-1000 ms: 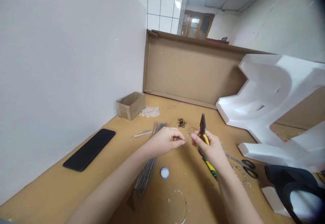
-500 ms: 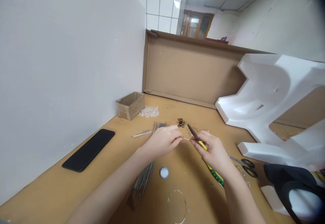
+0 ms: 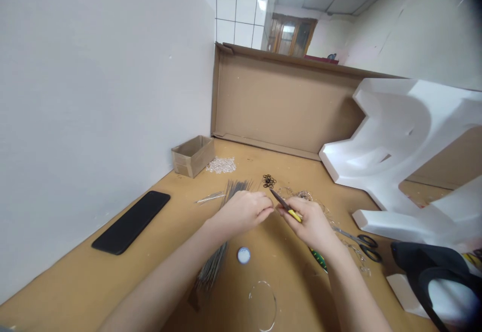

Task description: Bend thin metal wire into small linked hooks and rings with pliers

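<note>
My right hand is closed round yellow-and-green handled pliers, whose dark jaws point left towards my left hand. My left hand pinches something thin between thumb and fingers right at the jaw tips; it is too small to name. Under my left forearm lies a bundle of thin metal pins on the wooden table. Small black rings lie just beyond the hands.
A black phone lies at the left. A small cardboard box and clear beads sit near the wall. Scissors, white foam blocks, a white cap, a wire loop and a cardboard panel surround the hands.
The pliers swung from upright down to pointing left, jaws now meeting my left fingertips. Both hands drew slightly closer together.
</note>
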`<state>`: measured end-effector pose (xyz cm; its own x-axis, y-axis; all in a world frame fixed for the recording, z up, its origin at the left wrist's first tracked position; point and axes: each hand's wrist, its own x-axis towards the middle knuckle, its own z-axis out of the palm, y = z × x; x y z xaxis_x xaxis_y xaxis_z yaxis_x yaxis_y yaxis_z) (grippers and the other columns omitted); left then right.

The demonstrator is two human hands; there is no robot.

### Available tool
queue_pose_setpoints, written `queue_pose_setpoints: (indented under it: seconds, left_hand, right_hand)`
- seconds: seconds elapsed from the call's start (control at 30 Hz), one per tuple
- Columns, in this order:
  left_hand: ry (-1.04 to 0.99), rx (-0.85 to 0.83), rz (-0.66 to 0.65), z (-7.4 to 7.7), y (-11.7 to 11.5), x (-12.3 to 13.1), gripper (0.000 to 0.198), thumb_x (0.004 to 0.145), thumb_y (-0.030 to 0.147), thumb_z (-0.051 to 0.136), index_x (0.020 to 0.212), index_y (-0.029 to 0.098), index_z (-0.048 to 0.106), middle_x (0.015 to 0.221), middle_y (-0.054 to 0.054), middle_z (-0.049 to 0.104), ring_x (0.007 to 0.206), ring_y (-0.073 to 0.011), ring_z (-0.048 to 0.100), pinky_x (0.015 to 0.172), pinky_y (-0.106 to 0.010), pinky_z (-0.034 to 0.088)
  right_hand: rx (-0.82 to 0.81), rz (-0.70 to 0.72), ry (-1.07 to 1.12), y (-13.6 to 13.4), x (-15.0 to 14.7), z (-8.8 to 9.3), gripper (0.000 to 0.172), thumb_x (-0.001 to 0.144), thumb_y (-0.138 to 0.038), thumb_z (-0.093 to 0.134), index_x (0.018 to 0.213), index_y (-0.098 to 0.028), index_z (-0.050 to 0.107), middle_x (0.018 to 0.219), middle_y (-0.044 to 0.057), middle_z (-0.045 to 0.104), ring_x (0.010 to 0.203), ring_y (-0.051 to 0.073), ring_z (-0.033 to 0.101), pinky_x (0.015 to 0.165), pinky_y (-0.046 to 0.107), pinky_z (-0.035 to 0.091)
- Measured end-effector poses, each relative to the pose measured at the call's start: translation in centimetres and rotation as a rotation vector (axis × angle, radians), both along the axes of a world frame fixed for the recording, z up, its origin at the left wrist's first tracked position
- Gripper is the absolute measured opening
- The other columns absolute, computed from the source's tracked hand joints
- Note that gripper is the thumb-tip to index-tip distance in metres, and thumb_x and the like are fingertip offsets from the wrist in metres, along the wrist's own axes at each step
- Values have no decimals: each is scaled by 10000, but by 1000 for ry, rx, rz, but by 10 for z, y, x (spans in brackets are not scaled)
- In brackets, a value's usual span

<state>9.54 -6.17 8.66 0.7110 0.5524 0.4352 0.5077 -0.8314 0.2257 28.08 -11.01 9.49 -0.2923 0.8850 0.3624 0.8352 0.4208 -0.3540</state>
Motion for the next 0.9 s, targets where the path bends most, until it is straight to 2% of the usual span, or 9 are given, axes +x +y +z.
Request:
queue_pose_setpoints:
  seconds: [0.33,0.57,0.67,0.77,0.9]
  left_hand:
    - [-61,-24,112,1,1,-1,236,866,206,373,757,162,578,741,-23,599,649,-133,544,574,-231,360]
    - [-312,-152,135,-2,5,1,139,814,174,442,792,173,579,727,-6,580,670,-121,527,617,-229,392]
    - [-430,-346,117,-4,6,3,132,806,193,451,794,166,580,696,5,565,583,-94,529,574,-212,406]
    - [-458,-531,74,-3,6,3,132,800,223,464,797,160,579,672,18,557,510,-73,510,516,-194,396]
    - [-320,-405,69,3,5,-1,126,786,220,488,748,166,595,680,12,565,606,-98,500,557,-204,372]
  right_hand:
    - [176,-129,41,4,-4,-10,184,826,-265,470,762,-188,624,666,33,637,607,154,576,583,228,390]
    - [222,-185,151,3,-9,-11,167,807,-272,495,778,-182,632,690,32,651,628,159,595,602,237,411]
    - [165,-216,202,2,-8,-9,165,805,-282,499,775,-187,630,676,25,652,619,161,598,598,241,416]
    - [64,-173,184,1,-4,-4,171,809,-286,495,776,-197,637,682,21,649,627,162,593,600,247,411]
    - [-101,-50,164,-2,7,6,217,825,-310,472,728,-195,627,685,19,627,649,163,573,614,254,404]
